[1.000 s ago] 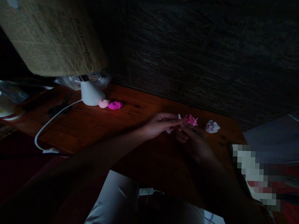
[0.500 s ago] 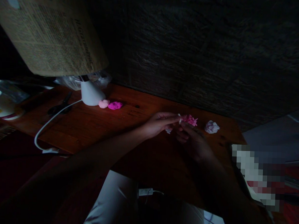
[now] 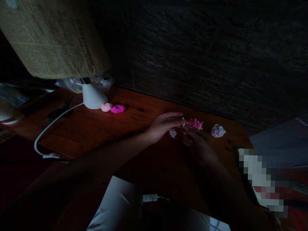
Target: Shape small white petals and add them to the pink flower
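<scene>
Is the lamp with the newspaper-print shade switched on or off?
Off, as it appears: no bright glow shows in the lampshade or on its white base.

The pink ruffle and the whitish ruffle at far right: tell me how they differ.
The pink ruffle has a jagged outline; the whitish ruffle looks rounder. The pink ruffle shows just past the right hand; the whitish ruffle lies apart, farther right. Both look crumpled.

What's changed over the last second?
The left hand has raised its upper finger away from the thumb, and more of the pale scrap below shows. Nothing was clearly taken or let go. The right hand, pink clump, white clump and lamp stayed put.
</scene>
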Available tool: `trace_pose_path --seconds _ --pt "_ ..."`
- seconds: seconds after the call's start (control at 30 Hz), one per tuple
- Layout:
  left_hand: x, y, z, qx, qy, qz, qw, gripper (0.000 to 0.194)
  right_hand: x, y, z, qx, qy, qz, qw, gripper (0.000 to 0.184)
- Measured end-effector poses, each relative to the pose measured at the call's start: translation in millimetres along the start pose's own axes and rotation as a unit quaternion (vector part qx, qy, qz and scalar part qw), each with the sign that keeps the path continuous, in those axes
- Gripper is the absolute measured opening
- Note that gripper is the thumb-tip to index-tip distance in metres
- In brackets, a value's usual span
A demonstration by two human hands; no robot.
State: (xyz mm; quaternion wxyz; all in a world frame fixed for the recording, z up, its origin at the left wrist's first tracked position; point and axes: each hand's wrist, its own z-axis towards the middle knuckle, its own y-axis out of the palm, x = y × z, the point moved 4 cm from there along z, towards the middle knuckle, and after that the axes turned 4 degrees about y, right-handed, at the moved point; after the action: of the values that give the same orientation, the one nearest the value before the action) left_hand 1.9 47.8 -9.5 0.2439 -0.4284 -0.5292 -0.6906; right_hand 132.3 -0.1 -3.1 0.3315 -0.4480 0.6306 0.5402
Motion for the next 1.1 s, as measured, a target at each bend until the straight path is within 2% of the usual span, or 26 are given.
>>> trace_pose_path --seconds 0.33,0.63,0.93,1.1 --pt "0.2 -2.3 3.1 -0.012 0.015 0.030 0.999 0.044 1.4 -1.6 1.0 0.014 -0.004 -0.011 1.000 0.025" --pt "3.3 -2.7 2.3 -0.008 -0.008 0.026 1.000 0.045 1.4 -2.8 1.3 0.015 -0.008 -0.016 1.000 0.026" --pt "2.1 -5.3 5.8 -0.001 0.031 0.043 0.999 0.041 2.4 -2.1 1.6 0.003 -0.015 -0.031 0.999 0.026" --pt "4.7 -1.8 4.2 -0.018 0.014 0.019 1.000 0.037 1.5 -1.1 1.0 0.007 -0.008 -0.024 1.000 0.026"
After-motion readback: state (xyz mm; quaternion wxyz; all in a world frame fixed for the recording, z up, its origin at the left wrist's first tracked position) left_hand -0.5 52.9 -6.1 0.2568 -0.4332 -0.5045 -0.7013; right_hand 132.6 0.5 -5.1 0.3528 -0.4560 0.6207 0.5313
